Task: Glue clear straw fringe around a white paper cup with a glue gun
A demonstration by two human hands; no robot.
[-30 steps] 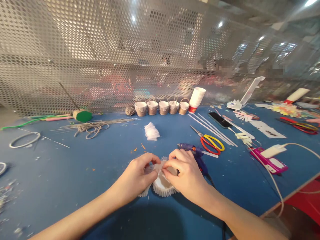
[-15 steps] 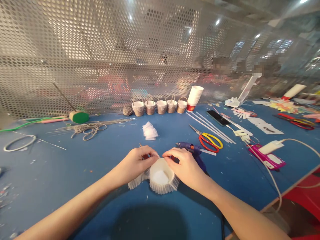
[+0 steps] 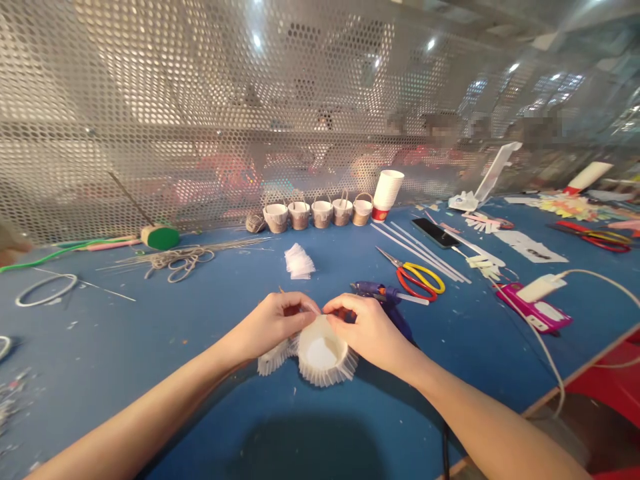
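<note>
A white paper cup [image 3: 323, 350] with a pleated white frill around it is held between both hands, its opening toward me. My left hand [image 3: 283, 323] pinches the far edge from the left. On the right, my right hand [image 3: 355, 323] has its fingers closed on the same edge, fingertips close to the left ones. A pleated white strip [image 3: 273, 360] lies under and beside my left hand. A stack of thin white pieces [image 3: 299, 261] sits beyond the hands. The blue glue gun [image 3: 383, 293] rests just past my right hand.
Scissors [image 3: 415, 277], white sticks [image 3: 425, 253] and a phone [image 3: 435, 233] lie to the right. Small baskets [image 3: 323, 213] and stacked cups [image 3: 387, 195] stand by the mesh panel. Twine [image 3: 175, 260] and a green-ended roll [image 3: 160, 236] are at left. Another person's hand [image 3: 11, 247] shows at far left.
Another person's hand has come into view at the far left edge. The view has shifted slightly. My hands keep nearly the same grip on the frilled cup.
</note>
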